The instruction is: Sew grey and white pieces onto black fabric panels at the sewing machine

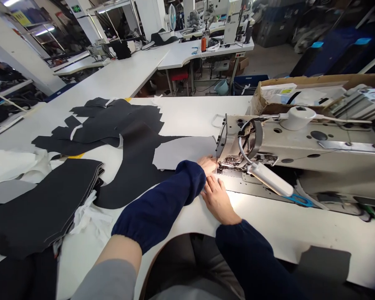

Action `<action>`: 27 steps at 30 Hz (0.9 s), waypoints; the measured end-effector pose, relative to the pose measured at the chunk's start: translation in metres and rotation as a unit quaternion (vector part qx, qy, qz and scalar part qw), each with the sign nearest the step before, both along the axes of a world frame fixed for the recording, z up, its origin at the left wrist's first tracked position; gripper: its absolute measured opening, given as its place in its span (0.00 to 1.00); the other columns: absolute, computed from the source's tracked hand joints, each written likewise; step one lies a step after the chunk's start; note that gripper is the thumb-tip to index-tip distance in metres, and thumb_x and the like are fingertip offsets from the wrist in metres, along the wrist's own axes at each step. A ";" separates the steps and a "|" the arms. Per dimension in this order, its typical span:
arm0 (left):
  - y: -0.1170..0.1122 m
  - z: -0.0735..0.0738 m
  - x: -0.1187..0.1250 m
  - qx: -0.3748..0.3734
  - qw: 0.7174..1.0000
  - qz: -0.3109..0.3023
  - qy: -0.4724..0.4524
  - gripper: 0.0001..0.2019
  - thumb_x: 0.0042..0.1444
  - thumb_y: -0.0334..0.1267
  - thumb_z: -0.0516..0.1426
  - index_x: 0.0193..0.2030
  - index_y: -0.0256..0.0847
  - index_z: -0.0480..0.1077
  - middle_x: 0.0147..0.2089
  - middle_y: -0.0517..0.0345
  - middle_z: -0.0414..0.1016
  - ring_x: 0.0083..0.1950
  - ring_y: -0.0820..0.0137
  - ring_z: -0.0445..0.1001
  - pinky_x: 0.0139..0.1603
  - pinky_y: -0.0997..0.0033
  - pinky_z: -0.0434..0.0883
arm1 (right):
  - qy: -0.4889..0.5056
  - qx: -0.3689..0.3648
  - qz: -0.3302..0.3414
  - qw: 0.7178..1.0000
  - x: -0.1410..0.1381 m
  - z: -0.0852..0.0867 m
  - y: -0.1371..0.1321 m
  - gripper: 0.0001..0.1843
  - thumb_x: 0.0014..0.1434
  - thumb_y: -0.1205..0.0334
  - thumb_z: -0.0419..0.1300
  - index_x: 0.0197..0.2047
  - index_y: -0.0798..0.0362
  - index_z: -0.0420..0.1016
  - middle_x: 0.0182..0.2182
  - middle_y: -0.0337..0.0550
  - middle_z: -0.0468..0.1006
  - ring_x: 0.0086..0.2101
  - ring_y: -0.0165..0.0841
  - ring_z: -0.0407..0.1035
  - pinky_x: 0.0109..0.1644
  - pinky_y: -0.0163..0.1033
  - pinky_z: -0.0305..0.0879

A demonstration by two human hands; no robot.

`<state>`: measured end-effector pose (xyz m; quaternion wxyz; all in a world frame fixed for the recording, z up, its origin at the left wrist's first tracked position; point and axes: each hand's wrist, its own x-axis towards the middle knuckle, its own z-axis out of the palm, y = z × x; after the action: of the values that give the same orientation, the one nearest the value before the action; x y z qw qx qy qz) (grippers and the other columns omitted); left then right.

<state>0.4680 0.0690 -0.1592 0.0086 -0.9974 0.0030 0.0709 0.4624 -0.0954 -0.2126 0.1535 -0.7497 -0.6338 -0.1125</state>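
A cut piece with a light grey face (187,152) lies on the table, its right end at the needle area of the sewing machine (234,162). Close to the needle, my left hand (208,165) rests on the end of this piece, its fingers laid out toward the machine and partly hidden. Just nearer to me, my right hand (218,198) lies flat by the machine's bed plate, fingers spread. A large black piece (134,166) continues left from the grey one. Navy sleeve covers reach both wrists.
Black cut pieces (112,121) are heaped on the far left of the table, and a stack of black panels (50,204) sits nearer. White scraps (89,214) lie beside it. Blue-handled scissors (300,200) are under the machine arm. A cardboard box (261,98) stands behind the machine.
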 end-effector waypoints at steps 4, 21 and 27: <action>-0.002 0.001 -0.003 -0.003 1.000 0.007 0.006 0.11 0.59 0.30 0.50 0.44 0.35 0.72 0.48 0.46 0.70 0.52 0.59 0.65 0.44 0.64 0.68 | -0.001 -0.003 -0.033 0.999 -0.004 -0.001 -0.061 0.21 0.67 0.59 0.45 0.56 0.60 0.66 0.62 0.59 0.59 0.62 0.48 0.51 0.60 0.56 0.54; -0.020 -0.002 -0.034 -0.128 0.917 0.379 0.008 0.26 0.62 0.33 0.44 0.68 0.39 0.52 0.71 0.48 0.44 0.67 0.43 0.48 0.51 0.47 0.67 | -0.069 0.044 -0.046 0.996 0.012 -0.020 -0.104 0.22 0.67 0.54 0.43 0.58 0.54 0.63 0.62 0.54 0.59 0.61 0.49 0.52 0.58 0.58 0.57; -0.021 0.015 -0.054 -0.133 0.917 0.377 0.019 0.25 0.61 0.33 0.44 0.65 0.35 0.57 0.68 0.41 0.51 0.65 0.44 0.55 0.48 0.50 0.69 | 0.159 0.081 -0.059 0.982 0.008 -0.017 -0.109 0.25 0.63 0.46 0.47 0.54 0.53 0.70 0.60 0.53 0.64 0.59 0.50 0.57 0.61 0.62 0.55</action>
<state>0.4143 0.0478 -0.1439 -0.1514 -0.9153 -0.3632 0.0864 0.4699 -0.2047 -0.2296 0.3055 -0.7794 -0.5446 -0.0519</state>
